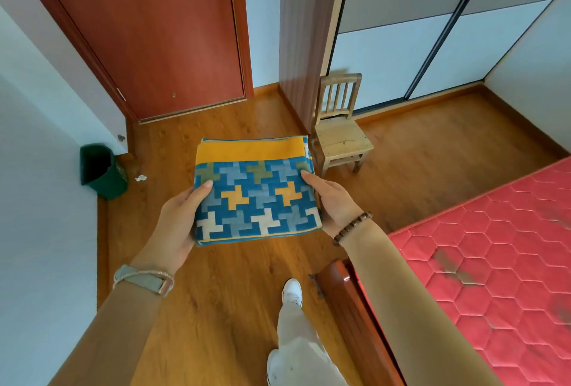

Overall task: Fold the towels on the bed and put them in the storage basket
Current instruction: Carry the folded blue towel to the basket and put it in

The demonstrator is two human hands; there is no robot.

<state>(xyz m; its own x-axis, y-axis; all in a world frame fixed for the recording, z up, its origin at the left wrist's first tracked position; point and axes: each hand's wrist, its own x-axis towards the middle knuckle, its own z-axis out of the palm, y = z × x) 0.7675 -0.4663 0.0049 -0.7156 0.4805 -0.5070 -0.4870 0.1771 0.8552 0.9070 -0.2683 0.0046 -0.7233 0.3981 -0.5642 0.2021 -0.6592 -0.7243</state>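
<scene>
A folded towel [256, 190], blue with a yellow band and cross-shaped patches, is held flat in the air above the wooden floor. My left hand [180, 218] grips its left edge, thumb on top. My right hand [332, 203] grips its right edge, thumb on top too. The bed [494, 262] with a red quilted mattress lies at the lower right, behind my right arm. No storage basket is in view.
A small wooden chair [340, 135] stands just beyond the towel, by a wardrobe with sliding doors [417, 45]. A green bin [103, 170] sits at the left wall. A closed red-brown door [148, 30] is ahead. My legs and white shoes [292, 293] are below.
</scene>
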